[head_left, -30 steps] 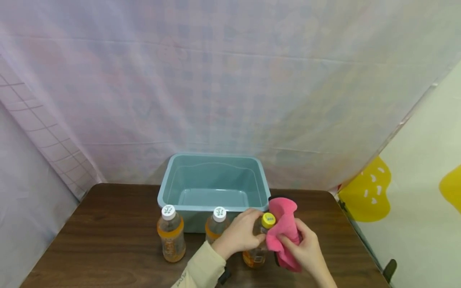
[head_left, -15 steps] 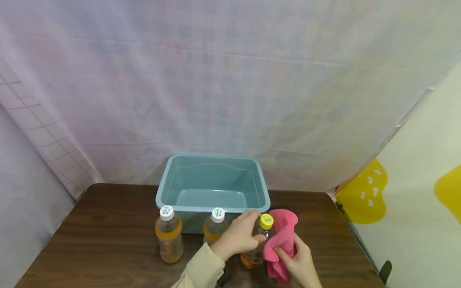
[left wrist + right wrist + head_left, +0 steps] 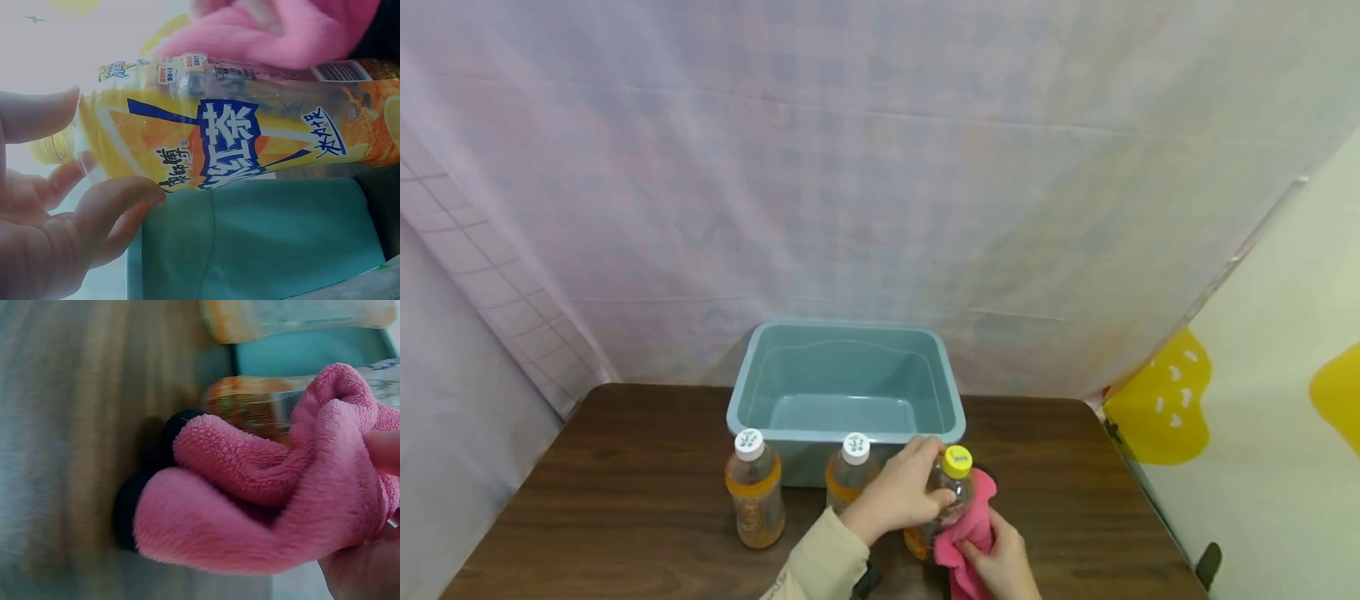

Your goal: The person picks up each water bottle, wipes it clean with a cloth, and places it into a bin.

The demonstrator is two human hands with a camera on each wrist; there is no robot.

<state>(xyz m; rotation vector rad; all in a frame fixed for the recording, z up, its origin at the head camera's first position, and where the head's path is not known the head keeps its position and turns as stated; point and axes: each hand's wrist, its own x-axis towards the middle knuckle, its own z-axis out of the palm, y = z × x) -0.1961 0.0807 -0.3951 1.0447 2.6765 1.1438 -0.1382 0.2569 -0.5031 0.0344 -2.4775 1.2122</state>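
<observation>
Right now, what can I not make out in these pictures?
Head view: lower part of middle bottle, hidden by left hand and sleeve.
Head view: lower end of pink cloth, cut off by bottom edge.
Head view: print on yellow cap, too small.
Left wrist view: base of held bottle, cut off by right edge.

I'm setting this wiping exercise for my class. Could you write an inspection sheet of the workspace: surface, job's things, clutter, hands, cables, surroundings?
Surface: brown wood-grain tabletop.
Job's things: yellow-capped bottle; pink cloth with dark edging, apparently against the bottle's side.
Clutter: one white-capped bottle; another white-capped bottle, partly hidden; blue-green tub behind them; small dark object near a beige sleeve, unidentifiable.
Hands: left hand holds the yellow-capped bottle's upper part; right hand pinches the cloth.
Cables: nothing seen.
Surroundings: pale patterned sheet behind; yellow shape on a pale backing to the right.
</observation>
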